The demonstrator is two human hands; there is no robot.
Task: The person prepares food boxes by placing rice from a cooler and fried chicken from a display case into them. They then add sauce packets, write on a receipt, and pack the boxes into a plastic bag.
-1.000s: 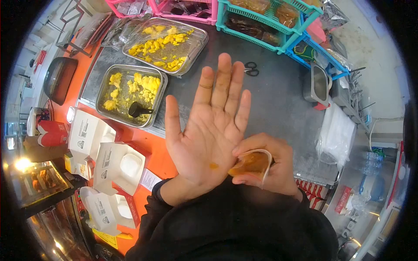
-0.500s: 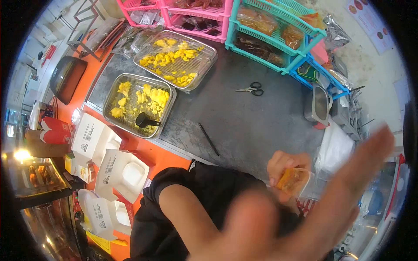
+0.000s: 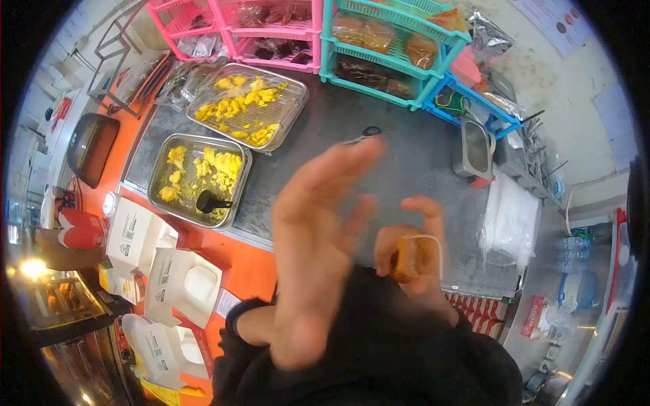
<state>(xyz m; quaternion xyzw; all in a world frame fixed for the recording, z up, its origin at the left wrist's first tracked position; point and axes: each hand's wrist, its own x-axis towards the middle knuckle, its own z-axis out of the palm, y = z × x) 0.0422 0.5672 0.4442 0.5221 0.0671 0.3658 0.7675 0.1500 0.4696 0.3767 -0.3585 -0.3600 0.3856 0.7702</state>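
Observation:
My left hand (image 3: 315, 243) is raised in front of the camera, large and partly blurred, its fingers stretched out and nothing in it. To its right, my right hand (image 3: 414, 281) grips a small clear container (image 3: 408, 258) with orange-brown contents, tilted, near the counter's front edge. Scissors (image 3: 369, 133) lie on the dark counter (image 3: 325, 118) beyond my left fingertips, partly covered by them. Two metal trays with yellow pieces stand to the left, one (image 3: 298, 120) with clear film over it and one (image 3: 154, 177) holding a black scoop (image 3: 213, 201).
Open white boxes (image 3: 177, 271) stand on the orange surface (image 3: 247, 271) at left. Pink racks (image 3: 271, 30) and teal racks (image 3: 379, 64) with bagged items line the back. At right are a metal container (image 3: 476, 150) and white plastic bags (image 3: 509, 220).
My left hand has swung from the lower right to the middle, its fingers now pointing up. My right hand and the container have moved slightly left and up. The view has shifted.

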